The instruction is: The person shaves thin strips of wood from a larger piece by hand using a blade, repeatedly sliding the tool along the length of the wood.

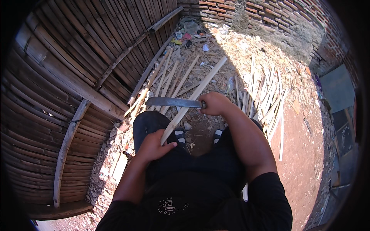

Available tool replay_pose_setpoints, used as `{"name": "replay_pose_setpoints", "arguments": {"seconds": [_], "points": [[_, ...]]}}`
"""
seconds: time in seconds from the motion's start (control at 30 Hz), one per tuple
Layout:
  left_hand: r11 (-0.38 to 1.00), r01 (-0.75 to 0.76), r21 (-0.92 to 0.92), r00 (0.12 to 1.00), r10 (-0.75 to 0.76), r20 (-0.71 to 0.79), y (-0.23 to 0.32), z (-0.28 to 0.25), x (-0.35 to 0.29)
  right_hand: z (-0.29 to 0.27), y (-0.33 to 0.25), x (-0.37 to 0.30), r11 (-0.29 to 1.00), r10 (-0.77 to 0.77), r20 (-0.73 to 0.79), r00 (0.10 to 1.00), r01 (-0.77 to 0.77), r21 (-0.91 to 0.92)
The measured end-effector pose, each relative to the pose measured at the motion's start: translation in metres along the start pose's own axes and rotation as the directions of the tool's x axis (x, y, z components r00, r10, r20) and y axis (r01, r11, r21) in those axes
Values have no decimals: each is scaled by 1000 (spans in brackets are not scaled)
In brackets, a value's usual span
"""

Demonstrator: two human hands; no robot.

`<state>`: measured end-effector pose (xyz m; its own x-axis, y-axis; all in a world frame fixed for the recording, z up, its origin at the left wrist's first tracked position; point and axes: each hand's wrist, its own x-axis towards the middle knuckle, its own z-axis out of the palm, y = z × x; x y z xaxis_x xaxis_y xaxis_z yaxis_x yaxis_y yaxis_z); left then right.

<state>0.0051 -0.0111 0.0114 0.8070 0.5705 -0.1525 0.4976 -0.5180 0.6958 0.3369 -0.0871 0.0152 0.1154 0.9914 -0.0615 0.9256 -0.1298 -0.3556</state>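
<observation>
My left hand point(156, 146) is closed around the near end of a long, pale bamboo strip point(204, 84), by my left knee. The strip slants away from me to the far right, its far end over the littered ground. In my right hand point(214, 104) is the handle of a machete point(175, 102), the fist wrapped round it. The blade points left and lies across the strip about midway, seemingly against it. Its curved tip reaches past the strip, above my left knee.
Several bamboo strips point(167, 79) lie beyond my left knee. A larger pile of split strips point(266, 96) rests at the right. A bamboo slat wall point(77, 50) closes the left side, a brick wall point(269, 15) the far side. Boards point(339, 88) lean at the right.
</observation>
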Motion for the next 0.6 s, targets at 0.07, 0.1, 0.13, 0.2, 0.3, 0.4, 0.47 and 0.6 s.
{"name": "replay_pose_setpoints", "arguments": {"seconds": [0.07, 0.1, 0.13, 0.2, 0.3, 0.4, 0.47, 0.6], "points": [[1000, 1, 1, 1000, -1, -3, 1, 0, 0, 0, 0, 0, 1000, 0, 5, 1000, 0, 0], [1000, 1, 1, 1000, -1, -4, 1, 0, 0, 0, 0, 0, 1000, 0, 7, 1000, 0, 0], [1000, -1, 4, 1000, 1, -6, 1, 0, 0, 1, 2, 0, 1000, -6, 6, 1000, 6, 4], [1000, -6, 10, 1000, 6, -9, -1, 1, 0, 4, 4, 1, 1000, -20, 5, 1000, 20, 13], [1000, -7, 18, 1000, 8, -3, -1, 1, 1, 3, 4, 1, 1000, -17, 18, 1000, 17, 21], [1000, -8, 19, 1000, 8, -7, 0, 1, 0, 7, 7, 2, 999, -13, 19, 1000, 13, 36], [999, -7, 32, 1000, 7, -5, -1, 1, 1, 9, 8, 3, 999, -22, 25, 999, 21, 35], [998, -12, 57, 1000, 12, -3, 0, 2, 2, 10, 12, 5, 999, 2, 64, 998, -5, 37]]}}
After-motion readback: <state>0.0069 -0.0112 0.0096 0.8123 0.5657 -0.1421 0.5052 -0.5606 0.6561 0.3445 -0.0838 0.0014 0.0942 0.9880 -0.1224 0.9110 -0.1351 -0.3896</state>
